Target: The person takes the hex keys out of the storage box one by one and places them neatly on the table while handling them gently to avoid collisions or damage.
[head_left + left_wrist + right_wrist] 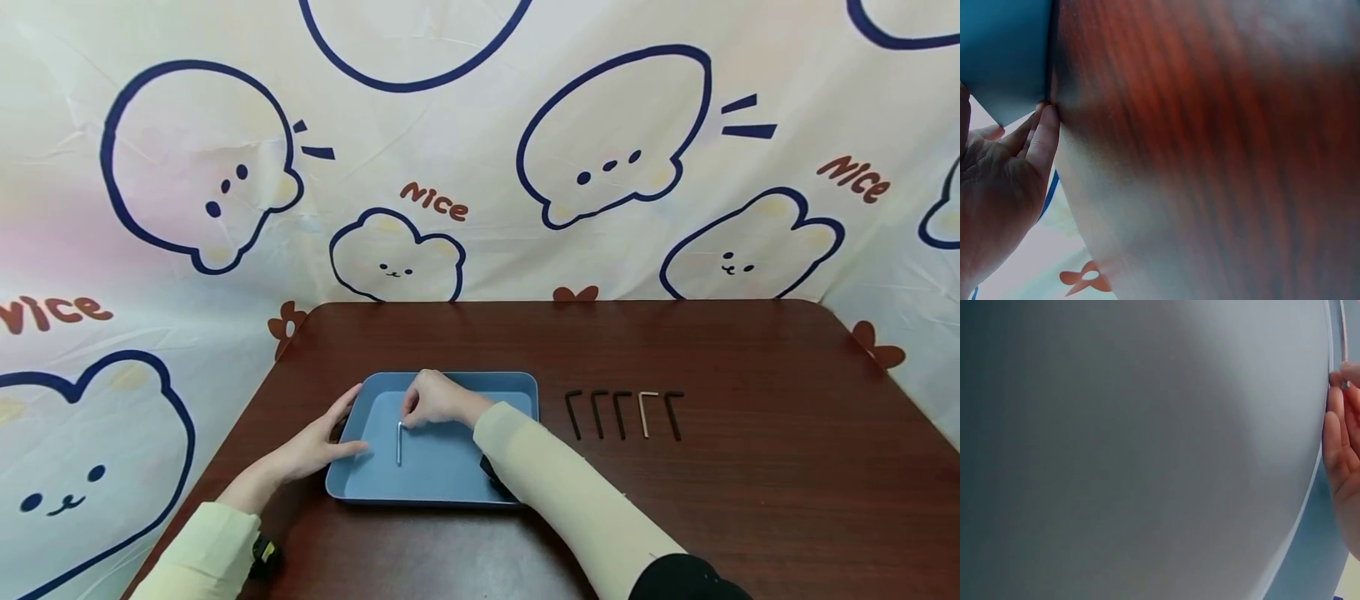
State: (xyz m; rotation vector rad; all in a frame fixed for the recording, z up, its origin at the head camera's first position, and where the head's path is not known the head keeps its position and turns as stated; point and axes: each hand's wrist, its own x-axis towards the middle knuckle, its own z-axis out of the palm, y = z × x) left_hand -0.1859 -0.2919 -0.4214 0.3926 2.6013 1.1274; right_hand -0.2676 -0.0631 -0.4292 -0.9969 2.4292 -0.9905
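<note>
A blue rectangular tray [450, 479] lies on the table. My left hand [311, 446] is at its left side, fingers fairly straight along the outer wall and thumb stretched over the rim. In the left wrist view, the fingertips of the left hand [1004, 169] touch the edge of the tray [1004, 56]. Inside the tray, my right hand [442, 398] pinches the upper end of a silver hex key [399, 446], whose long arm points toward me. Only part of the right hand [1344, 444] and a strip of the hex key [1344, 331] appear in the right wrist view.
Right of the tray, several hex keys lie in a row: mostly black ones, such as the black hex key [573, 414], and a silver-coloured hex key [643, 415]. The brown wooden table [787, 467] ends at a cartoon-printed cloth [495, 250] behind it.
</note>
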